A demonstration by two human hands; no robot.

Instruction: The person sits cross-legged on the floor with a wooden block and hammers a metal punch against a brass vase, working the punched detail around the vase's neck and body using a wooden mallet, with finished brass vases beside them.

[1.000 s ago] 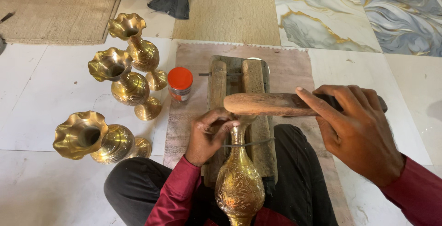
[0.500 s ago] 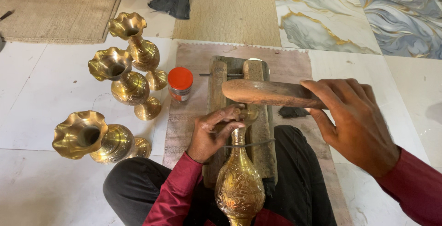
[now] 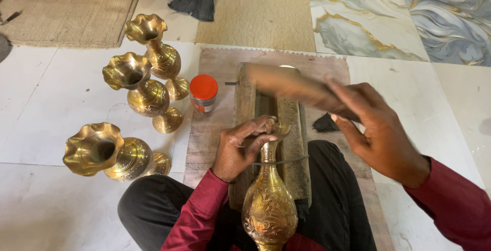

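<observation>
- Two hands work over a wooden block (image 3: 294,128) that lies on a brownish mat (image 3: 215,128) in front of the seated person's knees.
- The left hand (image 3: 238,151) is closed around the thin neck of an engraved brass vase (image 3: 269,205), fingers pinching just below its mouth — the neck rests on the block, and the round body points back toward the person's lap.
- The right hand (image 3: 381,133) is clenched on the handle of a wooden mallet (image 3: 289,85), which is blurred and raised above the far end of the block.
- A small jar with an orange lid (image 3: 203,93) stands at the mat's left edge.
- Three finished brass vases with fluted rims (image 3: 135,85) lie on the white tiles to the left, well apart from the hands.
</observation>
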